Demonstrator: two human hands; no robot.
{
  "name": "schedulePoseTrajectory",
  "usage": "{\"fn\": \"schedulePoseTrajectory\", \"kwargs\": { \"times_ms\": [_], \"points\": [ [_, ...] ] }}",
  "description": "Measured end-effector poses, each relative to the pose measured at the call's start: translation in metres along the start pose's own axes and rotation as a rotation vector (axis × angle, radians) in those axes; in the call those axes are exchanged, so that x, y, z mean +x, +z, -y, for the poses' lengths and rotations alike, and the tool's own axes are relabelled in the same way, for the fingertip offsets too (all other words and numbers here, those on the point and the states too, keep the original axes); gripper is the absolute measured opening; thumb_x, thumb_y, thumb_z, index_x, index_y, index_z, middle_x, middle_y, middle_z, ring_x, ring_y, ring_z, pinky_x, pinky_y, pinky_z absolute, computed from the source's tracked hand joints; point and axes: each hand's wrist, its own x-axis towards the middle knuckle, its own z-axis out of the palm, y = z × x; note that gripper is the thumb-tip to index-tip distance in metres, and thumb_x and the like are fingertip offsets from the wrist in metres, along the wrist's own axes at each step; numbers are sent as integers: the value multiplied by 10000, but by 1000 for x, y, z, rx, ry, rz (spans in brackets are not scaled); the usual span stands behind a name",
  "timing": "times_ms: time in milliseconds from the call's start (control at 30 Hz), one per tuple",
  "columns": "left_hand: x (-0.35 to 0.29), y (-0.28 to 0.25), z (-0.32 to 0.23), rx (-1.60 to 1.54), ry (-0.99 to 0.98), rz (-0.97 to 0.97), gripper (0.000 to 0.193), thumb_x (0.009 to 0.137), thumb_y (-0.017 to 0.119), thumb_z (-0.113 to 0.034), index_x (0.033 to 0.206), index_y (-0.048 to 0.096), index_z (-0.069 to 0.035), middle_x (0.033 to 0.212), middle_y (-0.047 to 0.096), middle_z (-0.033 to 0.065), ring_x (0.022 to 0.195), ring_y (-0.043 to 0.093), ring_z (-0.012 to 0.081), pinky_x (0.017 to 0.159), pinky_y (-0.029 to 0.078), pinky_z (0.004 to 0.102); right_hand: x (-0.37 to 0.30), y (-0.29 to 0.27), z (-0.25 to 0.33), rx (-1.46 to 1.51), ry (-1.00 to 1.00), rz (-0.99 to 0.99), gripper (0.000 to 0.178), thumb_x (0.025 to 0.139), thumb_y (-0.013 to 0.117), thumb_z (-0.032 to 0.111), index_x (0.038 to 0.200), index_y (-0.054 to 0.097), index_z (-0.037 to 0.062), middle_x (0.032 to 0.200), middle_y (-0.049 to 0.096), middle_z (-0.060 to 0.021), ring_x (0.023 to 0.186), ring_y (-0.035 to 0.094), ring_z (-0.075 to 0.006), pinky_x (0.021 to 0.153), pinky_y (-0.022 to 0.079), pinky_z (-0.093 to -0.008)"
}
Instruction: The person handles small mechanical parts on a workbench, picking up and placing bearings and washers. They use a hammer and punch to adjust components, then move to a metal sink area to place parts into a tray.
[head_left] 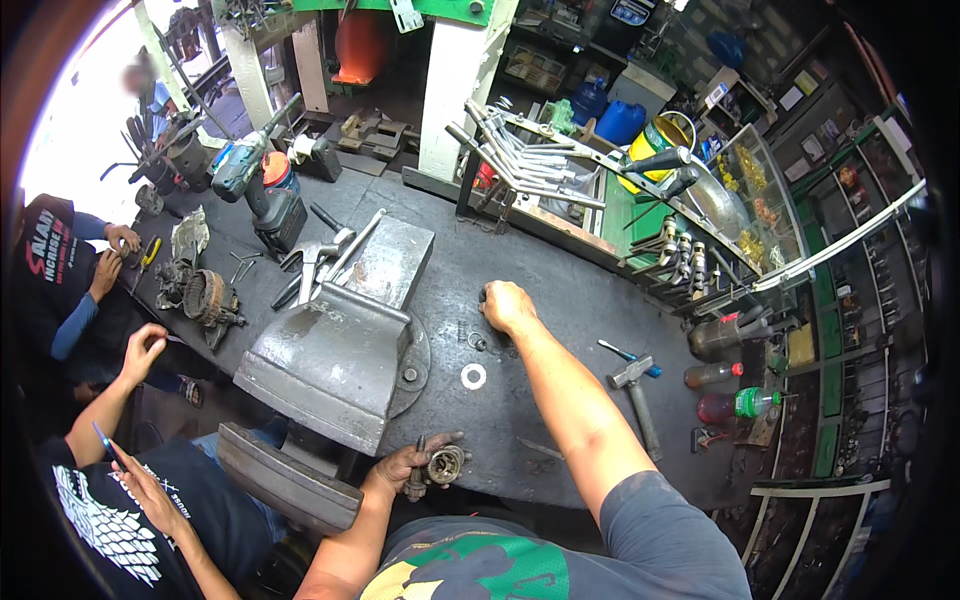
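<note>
My left hand (398, 470) is closed on a greasy round metal part (445, 465) with a hollow centre, near the bench's front edge beside the vise (325, 345). My right arm reaches forward over the dark bench. There my right hand (508, 305) is down at the bench top with its fingers curled together; what they hold, if anything, is hidden. Just below it lies a small ring-shaped metal piece (477, 342). A pale flat washer (473, 377) rests between my two hands.
A hammer (632, 374) and a blue-handled screwdriver (640, 364) lie to the right, near bottles (725, 404). Behind the vise stand a cordless impact wrench (255, 185) and hand tools. A tool rack (540, 160) lines the back. Two people work at the left.
</note>
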Motion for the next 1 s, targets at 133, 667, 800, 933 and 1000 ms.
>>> {"fn": "schedulePoseTrajectory", "kwargs": {
  "times_ms": [133, 667, 800, 933, 1000],
  "points": [
    [0, 0, -1, 26, -8, -18, 1139, 869, 891, -477, 1710, 261, -39, 1565, 559, 244, 1258, 699, 265, 959, 645, 395, 9, 4, 1, -119, -18, 132, 326, 901, 774, 247, 1172, 802, 68, 1158, 786, -233, 1139, 751, -385, 986, 596, -472],
    [6, -6, 1, 2, -61, -13, 1178, 836, 913, -461, 1717, 246, -51, 1593, 517, 260, 1240, 711, 299, 970, 649, 413, -87, -11, -91, 795, 196, -147, 303, 927, 791, 207, 1115, 817, -30, 952, 814, -140, 886, 745, -205, 837, 574, -325],
    [1, -6, 0, -53, -70, -33, 1210, 815, 931, -440, 1720, 226, -55, 1588, 513, 281, 1237, 720, 322, 970, 655, 424, -96, 17, -17, 272, -41, -98, 610, 927, 833, 363, 1469, 683, 127, 1237, 770, -251, 1171, 749, -392, 1025, 580, -480],
    [4, -1, -3, -58, -75, -51, 1230, 798, 944, -417, 1723, 215, -61, 1583, 513, 297, 1234, 726, 340, 962, 664, 439, -89, 29, 22, 6, -261, -27, 545, 990, 745, 405, 1477, 648, 182, 1156, 790, -205, 1091, 761, -408, 941, 605, -532],
    [2, -5, 0, -55, -57, -57, 1224, 798, 944, -411, 1720, 221, -60, 1579, 516, 301, 1231, 728, 340, 957, 667, 444, -77, 40, 22, -45, -298, -37, 385, 1009, 675, 333, 1331, 693, 123, 1143, 790, -201, 1066, 764, -407, 899, 614, -545]
  ]
}}
